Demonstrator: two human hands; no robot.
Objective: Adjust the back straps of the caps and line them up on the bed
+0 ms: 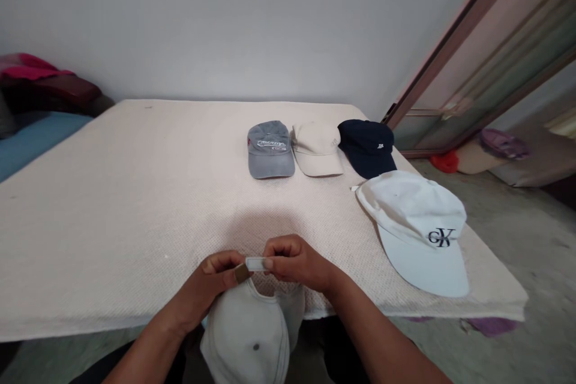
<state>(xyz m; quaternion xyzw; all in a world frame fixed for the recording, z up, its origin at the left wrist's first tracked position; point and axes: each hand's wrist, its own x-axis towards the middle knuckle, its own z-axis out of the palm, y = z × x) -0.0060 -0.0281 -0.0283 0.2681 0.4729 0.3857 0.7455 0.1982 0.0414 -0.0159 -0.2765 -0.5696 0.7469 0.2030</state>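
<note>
A pale grey-white baseball cap (247,333) hangs at the table's front edge, its back opening facing up toward my hands. My left hand (211,279) pinches the cap's strap beside a brown patch or buckle piece. With thumb and fingers closed, my right hand (294,261) grips the other end of the short light strap (255,264). The strap spans the gap between both hands. To the right lies a larger white cap (411,210) with dark letters on its front, apart from my hands.
A grey cap (270,150), a beige cap (317,149) and a navy cap (366,147) sit in a row further back on the cloth-covered table (126,204). A wall stands behind. Blue and pink fabric items (40,132) lie at the left, and a glazed door frame (450,36) is at the right.
</note>
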